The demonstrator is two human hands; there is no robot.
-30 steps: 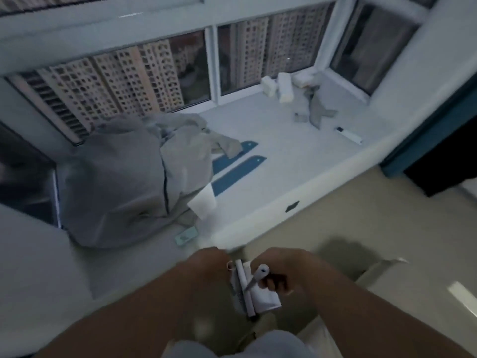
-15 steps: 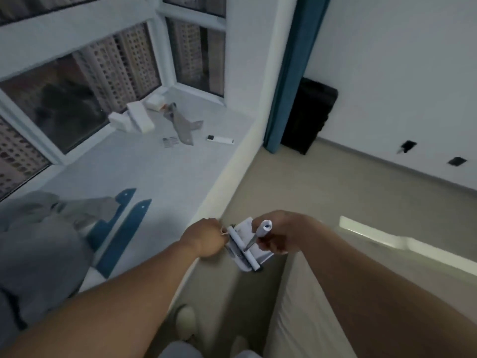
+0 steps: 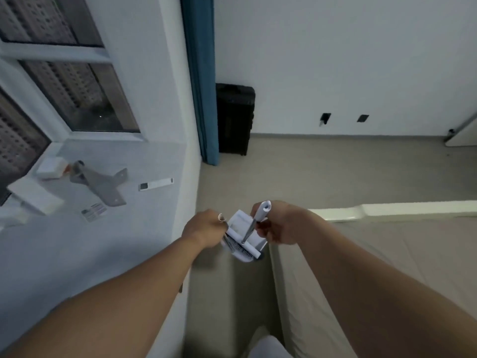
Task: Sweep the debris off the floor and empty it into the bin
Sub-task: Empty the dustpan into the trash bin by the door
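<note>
A small white dustpan [image 3: 245,232] is held between the two hands, above the strip of floor [image 3: 322,174] between a window ledge and a bed. The left hand [image 3: 204,228] is clenched round a thin handle [image 3: 221,217] at the dustpan's left side; the right hand [image 3: 277,223] is wrapped round the white-tipped brush handle [image 3: 258,218], whose bristled head [image 3: 244,250] rests in the pan. Left of the hands, on the window ledge [image 3: 144,228], a white remote [image 3: 155,184], a grey bracket [image 3: 103,186], a printed label [image 3: 94,211] and white boxes [image 3: 36,195] are seen. Right of the hands a beige bed [image 3: 387,254] is seen. Beyond the hands, a blue curtain [image 3: 201,73] and a black case [image 3: 235,118] are set against the wall; whether the case is the bin cannot be told
</note>
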